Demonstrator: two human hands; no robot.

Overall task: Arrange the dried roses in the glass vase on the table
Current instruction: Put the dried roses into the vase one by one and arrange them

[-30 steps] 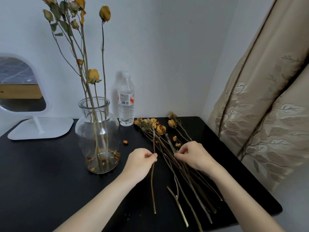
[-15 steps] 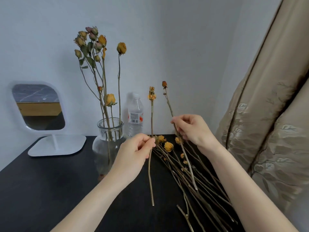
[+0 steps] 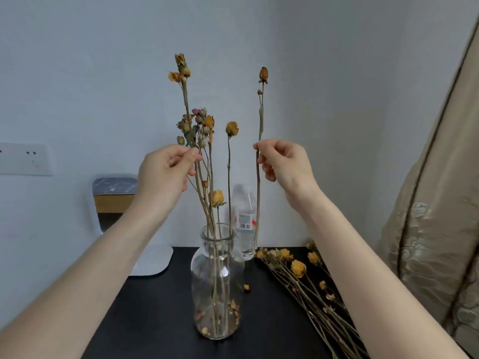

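Glass vase [image 3: 233, 270] under raised hands
Left hand [image 3: 163, 174] pinches bloomed rose [image 3: 182, 69] above it; right hand [image 3: 287, 167] pinches budded rose [image 3: 263, 73] just beside.

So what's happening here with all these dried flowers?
A person is working at a clear glass vase holding dried roses. The left hand pinches a yellow-flowered stem whose lower end reaches the vase's mouth; the right hand pinches an orange-budded stem hanging just outside it. A loose bundle of roses lies on the black table.
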